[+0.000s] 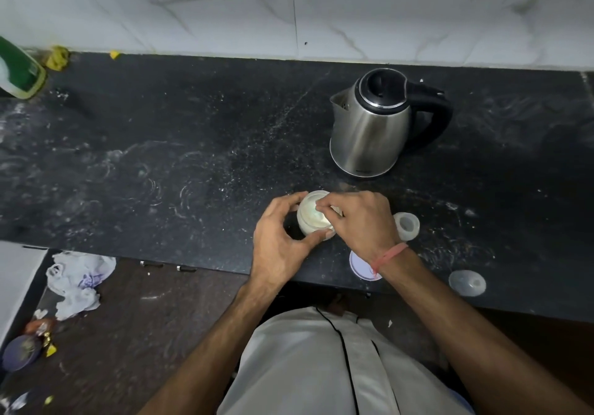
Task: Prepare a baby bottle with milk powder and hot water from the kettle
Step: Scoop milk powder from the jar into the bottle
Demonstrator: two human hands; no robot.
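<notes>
Right now both hands sit on the baby bottle (313,218), which stands upright on the counter (160,157) just in front of the kettle (369,125), mouth open, long axis vertical. Left hand (279,244) wraps the bottle body, fingers curled round its left side and thumb underneath-front. Right hand (360,218) hovers over the mouth, fingers pinched together at the rim on something small and pale; can't tell what, maybe a scoop or powder. Milky white shows inside the bottle.

Kettle: lid shut, spout pointing left, handle to the right, so right hand is the nearer one for a lift. Apart from the bottle, not touching.

Right of the bottle, below the kettle: a translucent ring or collar (406,225) just beside the right hand, a pale round lid (361,267) partly under the right wrist at the counter's front edge, a clear dome cap (466,283) further right, also near that edge.

Left of the kettle the counter is bare dark stone, room to move. Judgement: powder step under way, water likely next; the front-edge pieces risk a knock.
</notes>
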